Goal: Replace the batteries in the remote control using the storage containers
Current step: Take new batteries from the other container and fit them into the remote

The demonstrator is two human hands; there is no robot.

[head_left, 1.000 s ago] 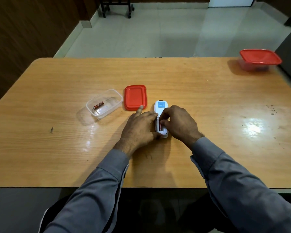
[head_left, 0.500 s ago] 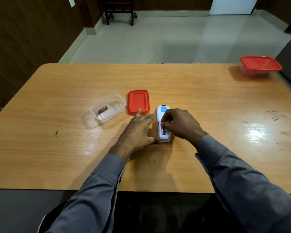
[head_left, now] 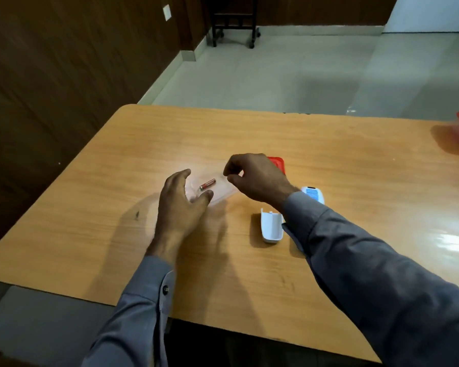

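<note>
One battery (head_left: 207, 184), one clear container (head_left: 217, 193), one remote (head_left: 313, 194), one battery cover (head_left: 270, 229), two red lids.

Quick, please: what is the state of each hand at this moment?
Left hand: open, fingers around the clear container, holding nothing.
Right hand: fingers pinched above the container; whether they hold something cannot be told.

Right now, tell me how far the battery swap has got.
Done: the battery cover lies off beside the remote, and one battery lies in the open clear container. In hand: the right hand hovers over that container, fingers curled; the left hand steadies it. Left: fitting batteries and closing the cover.
</note>
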